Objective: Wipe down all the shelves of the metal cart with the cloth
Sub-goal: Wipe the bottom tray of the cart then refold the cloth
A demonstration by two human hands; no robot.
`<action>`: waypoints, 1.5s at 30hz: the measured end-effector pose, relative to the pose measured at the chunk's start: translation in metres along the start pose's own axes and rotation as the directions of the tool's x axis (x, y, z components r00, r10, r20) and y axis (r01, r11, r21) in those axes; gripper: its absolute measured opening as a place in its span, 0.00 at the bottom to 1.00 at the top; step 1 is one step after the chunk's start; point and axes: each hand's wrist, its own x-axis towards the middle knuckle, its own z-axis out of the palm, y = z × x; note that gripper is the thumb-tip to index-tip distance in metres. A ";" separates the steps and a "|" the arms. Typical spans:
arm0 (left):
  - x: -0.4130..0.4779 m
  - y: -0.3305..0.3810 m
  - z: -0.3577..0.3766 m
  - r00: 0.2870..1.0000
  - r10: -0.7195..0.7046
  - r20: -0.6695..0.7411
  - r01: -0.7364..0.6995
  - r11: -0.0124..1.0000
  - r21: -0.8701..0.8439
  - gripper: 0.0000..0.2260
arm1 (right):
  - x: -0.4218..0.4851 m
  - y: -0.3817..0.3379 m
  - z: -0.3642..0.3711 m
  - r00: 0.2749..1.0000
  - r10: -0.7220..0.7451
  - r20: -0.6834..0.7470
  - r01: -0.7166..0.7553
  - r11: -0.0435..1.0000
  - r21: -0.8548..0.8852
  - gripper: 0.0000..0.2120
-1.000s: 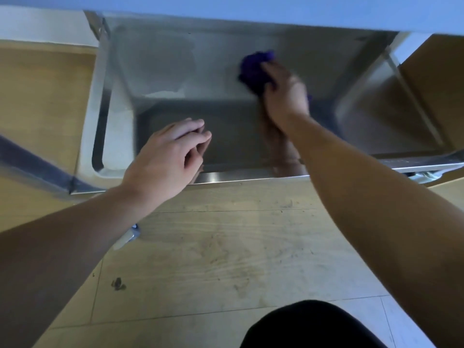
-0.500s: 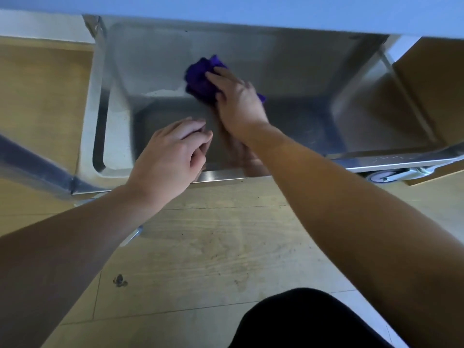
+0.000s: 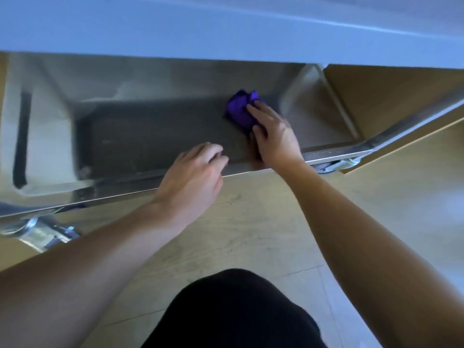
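While the right hand (image 3: pixel 273 136) presses the cloth (image 3: pixel 239 109) flat-fingered, grip spread, on the bottom shelf (image 3: pixel 150 131) near its right end, long overlapping strokes into the corners would serve best. The left hand (image 3: pixel 193 177) curls at the front lip (image 3: pixel 120 194); whether it clasps, I cannot tell.

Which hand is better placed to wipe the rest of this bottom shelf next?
Right. The right hand presses the purple cloth on the shelf near its right end. The left hand sits at the front edge, holding no cloth.
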 end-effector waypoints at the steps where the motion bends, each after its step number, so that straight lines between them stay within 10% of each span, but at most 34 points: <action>1: 0.001 0.002 0.003 1.000 -0.006 -0.008 0.006 1.000 0.001 0.10 | 0.000 0.018 -0.009 0.997 0.074 -0.026 -0.074 0.997 -0.002 0.22; 4: 0.000 0.008 0.013 0.997 -0.024 -0.067 0.026 0.999 0.028 0.10 | -0.004 0.038 -0.022 0.945 0.308 -0.106 -0.308 0.951 0.013 0.22; 11: -0.005 0.010 0.019 0.989 -0.013 -0.145 0.022 0.998 0.059 0.10 | -0.033 -0.009 -0.001 0.995 -0.064 -0.074 0.067 0.997 0.039 0.21; 22: -0.003 0.020 0.029 0.990 -0.023 -0.140 0.025 1.000 0.017 0.12 | -0.005 0.147 -0.071 0.860 0.483 -0.166 -0.499 0.864 -0.065 0.23; 30: -0.006 0.021 0.028 0.989 -0.015 -0.145 0.012 1.000 -0.024 0.12 | -0.050 -0.019 -0.004 0.988 -0.011 -0.154 0.015 1.000 0.023 0.22; 45: -0.087 -0.061 -0.065 0.985 -0.122 -0.121 0.125 0.992 0.020 0.12 | -0.041 -0.064 0.000 0.998 0.067 -0.008 -0.066 0.996 0.053 0.22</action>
